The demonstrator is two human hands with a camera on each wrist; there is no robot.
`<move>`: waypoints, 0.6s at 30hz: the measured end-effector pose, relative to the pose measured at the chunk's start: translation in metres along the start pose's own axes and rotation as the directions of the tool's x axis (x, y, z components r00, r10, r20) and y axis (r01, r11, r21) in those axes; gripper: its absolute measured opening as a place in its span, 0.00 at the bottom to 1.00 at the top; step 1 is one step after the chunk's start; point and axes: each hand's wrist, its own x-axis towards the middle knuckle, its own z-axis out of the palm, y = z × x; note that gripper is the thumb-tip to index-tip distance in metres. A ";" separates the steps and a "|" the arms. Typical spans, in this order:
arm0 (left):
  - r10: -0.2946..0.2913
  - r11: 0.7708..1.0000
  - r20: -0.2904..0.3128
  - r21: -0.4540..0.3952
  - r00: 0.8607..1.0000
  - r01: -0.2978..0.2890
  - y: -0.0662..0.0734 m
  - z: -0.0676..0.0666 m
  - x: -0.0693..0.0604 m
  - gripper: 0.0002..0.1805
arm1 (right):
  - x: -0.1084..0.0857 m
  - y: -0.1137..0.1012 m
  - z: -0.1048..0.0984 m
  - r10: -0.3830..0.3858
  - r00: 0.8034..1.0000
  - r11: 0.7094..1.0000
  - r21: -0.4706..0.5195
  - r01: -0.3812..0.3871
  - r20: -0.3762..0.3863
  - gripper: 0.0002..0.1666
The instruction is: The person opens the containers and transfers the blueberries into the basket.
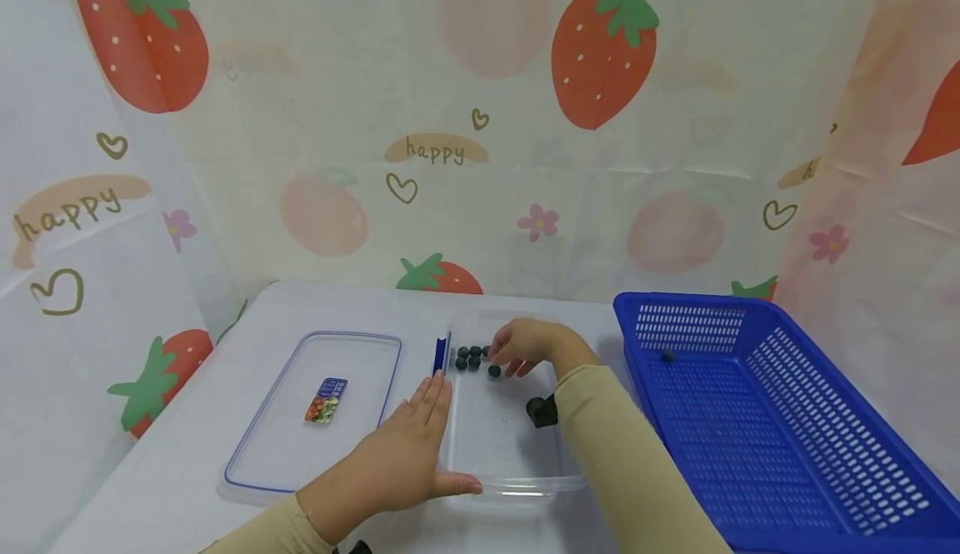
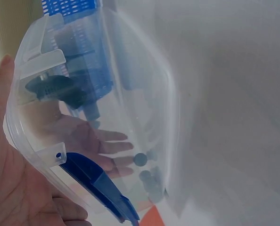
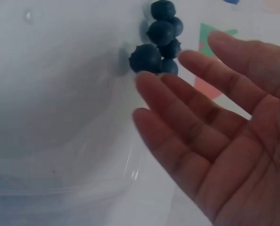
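Observation:
Several blueberries (image 1: pixel 462 363) lie in a cluster at the far left of a clear plastic box (image 1: pixel 517 446). My right hand (image 1: pixel 525 344) reaches into the box beside them. In the right wrist view its fingers (image 3: pixel 177 127) are loosely extended, with fingertips at the nearest blueberry (image 3: pixel 145 59); whether they touch it is hard to tell. My left hand (image 1: pixel 401 450) rests along the box's left side, fingers straight and thumb stretched toward the near rim. A blue latch (image 2: pixel 97 183) hangs from the box wall by that hand. Part of the cluster is hidden behind the right fingers.
A clear lid (image 1: pixel 281 454) with a blue seal and a small label (image 1: pixel 326 401) lies left of the box. To the right stands a blue plastic basket (image 1: pixel 847 421) with one dark blueberry (image 1: pixel 667 356) inside. A patterned curtain (image 1: pixel 517 162) hangs behind the white table.

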 end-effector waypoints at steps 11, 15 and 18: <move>-0.001 1.000 0.006 -0.001 1.000 0.001 0.000 -0.002 0.000 0.65 | 0.002 0.004 0.007 0.068 0.997 0.997 0.040 -0.069 0.042 0.11; -0.002 1.000 0.005 -0.007 1.000 0.002 0.001 -0.002 -0.001 0.65 | 0.002 0.005 0.009 0.065 0.995 0.997 0.046 -0.069 0.078 0.09; -0.003 1.000 0.004 -0.009 1.000 0.003 0.001 -0.002 -0.002 0.66 | 0.003 0.004 0.010 0.063 0.993 0.996 0.060 -0.070 0.102 0.08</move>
